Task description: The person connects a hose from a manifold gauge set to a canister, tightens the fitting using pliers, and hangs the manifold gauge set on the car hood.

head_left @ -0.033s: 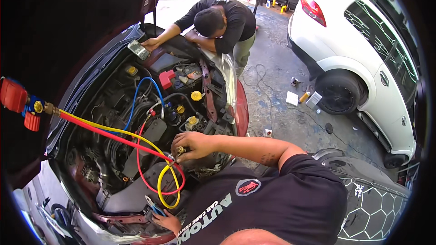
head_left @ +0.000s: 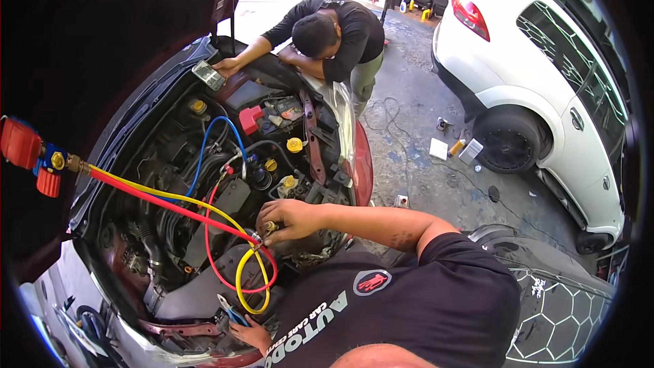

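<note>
My right hand (head_left: pixel 286 219) is closed on a brass fitting (head_left: pixel 272 227) above the engine bay, beside looped yellow (head_left: pixel 240 276) and red (head_left: pixel 271 266) hoses. These run to a red-knobbed gauge manifold (head_left: pixel 51 160) at the far left, partly cut off. Lower down, at the bay's near edge, my left hand (head_left: pixel 248 334) grips blue-handled pliers (head_left: pixel 233 311). A blue hose (head_left: pixel 204 146) arches across the engine to a fitting near a red-capped one (head_left: pixel 229 170).
Another person (head_left: pixel 351 34) leans over the far fender, holding a phone (head_left: pixel 208 75). The raised hood (head_left: pixel 136 13) fills the upper left. A white car (head_left: pixel 518 88) stands right, with small boxes (head_left: pixel 437 147), bottles and cords on the floor. A grey patterned panel (head_left: pixel 552 313) is at lower right.
</note>
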The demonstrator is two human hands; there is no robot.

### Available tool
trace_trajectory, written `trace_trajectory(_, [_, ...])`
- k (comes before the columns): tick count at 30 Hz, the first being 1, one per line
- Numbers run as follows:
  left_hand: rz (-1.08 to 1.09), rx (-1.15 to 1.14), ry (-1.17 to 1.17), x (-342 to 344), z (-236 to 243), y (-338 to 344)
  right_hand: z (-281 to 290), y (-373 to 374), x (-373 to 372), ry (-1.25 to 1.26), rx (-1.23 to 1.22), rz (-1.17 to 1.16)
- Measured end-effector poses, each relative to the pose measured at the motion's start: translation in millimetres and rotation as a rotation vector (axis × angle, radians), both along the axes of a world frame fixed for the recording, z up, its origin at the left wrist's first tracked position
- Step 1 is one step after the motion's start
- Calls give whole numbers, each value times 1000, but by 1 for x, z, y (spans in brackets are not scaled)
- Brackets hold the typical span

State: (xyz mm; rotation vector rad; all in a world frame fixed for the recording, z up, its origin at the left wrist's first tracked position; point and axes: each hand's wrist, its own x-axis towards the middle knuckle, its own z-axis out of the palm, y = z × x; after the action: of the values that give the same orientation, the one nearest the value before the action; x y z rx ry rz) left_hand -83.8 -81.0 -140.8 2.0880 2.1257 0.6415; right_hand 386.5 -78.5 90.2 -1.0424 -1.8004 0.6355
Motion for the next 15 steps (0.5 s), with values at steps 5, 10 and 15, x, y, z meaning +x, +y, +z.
trace_trajectory(5, [-86,-77,157,-5,14,9,-3,-2,0,9,-77,-2])
trace_trajectory(10, [39,-110,-324,-9,28,19,-12,2,-3,-4,-67,-91])
trace_trajectory(15, [254,-221,-1474,39,129,15,-11,-6,-6,-43,-64,-245])
